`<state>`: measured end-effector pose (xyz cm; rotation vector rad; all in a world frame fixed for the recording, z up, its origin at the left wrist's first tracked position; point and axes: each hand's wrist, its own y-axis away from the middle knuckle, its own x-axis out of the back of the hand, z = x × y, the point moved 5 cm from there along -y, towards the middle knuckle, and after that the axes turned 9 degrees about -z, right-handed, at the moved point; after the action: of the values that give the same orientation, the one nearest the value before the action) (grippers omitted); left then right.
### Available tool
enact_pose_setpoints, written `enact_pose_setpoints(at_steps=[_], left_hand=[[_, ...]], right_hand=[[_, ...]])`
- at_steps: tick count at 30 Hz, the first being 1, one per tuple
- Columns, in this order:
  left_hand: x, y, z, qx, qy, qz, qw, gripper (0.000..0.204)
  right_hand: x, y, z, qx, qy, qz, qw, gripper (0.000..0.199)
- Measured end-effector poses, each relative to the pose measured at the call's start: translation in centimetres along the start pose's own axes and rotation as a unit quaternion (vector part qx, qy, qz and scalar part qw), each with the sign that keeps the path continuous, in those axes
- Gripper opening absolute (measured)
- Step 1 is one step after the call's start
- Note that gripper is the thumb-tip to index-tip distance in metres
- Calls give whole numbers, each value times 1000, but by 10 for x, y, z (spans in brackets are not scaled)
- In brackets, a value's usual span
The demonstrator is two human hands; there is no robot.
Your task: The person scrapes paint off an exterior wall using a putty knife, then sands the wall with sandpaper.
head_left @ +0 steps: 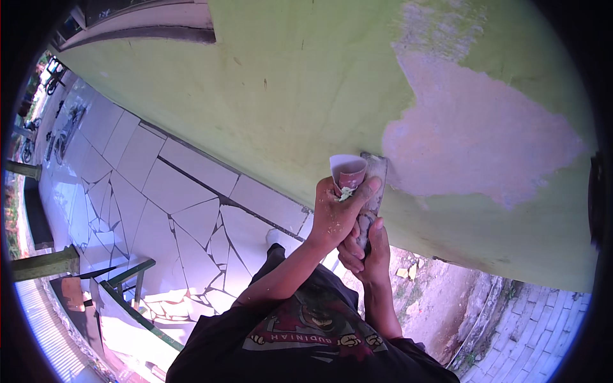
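Observation:
My left hand [333,220] is closed around a curled sheet [349,167], whitish on one side and reddish-brown on the other, which looks like sandpaper. Pale flakes cling beside it and dust speckles the hand. Just below, my right hand [373,255] grips the handle of a putty knife [375,185] with a worn grey blade pointing up toward the wall. My left thumb lies against the blade. Both hands are close to the green wall [300,96], near the lower left edge of a large pale patch [479,134] with scraped paint above it.
Cracked-pattern pale tiles [147,204] cover the floor at left, bordered by a dark line along the wall. A green frame [137,306] stands at lower left. Bare rough ground [434,300] and grey paving [530,332] lie at lower right. A window ledge [140,32] projects at upper left.

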<state>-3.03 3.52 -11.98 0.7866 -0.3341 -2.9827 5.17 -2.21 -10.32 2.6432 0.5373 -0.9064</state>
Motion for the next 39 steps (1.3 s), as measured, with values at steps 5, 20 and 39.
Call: enact_pose_setpoints(at_steps=[5, 20, 39], left_hand=[[3, 2, -12, 35, 41, -44, 998, 58], [1, -2, 25, 61, 36, -58, 996, 47], [5, -2, 46, -52, -67, -81, 993, 31]], right_hand=[[-4, 8, 6, -11, 0, 23, 1000, 50], [-16, -9, -9, 23, 30, -5, 999, 52], [-21, -12, 12, 20, -76, -36, 996, 52]])
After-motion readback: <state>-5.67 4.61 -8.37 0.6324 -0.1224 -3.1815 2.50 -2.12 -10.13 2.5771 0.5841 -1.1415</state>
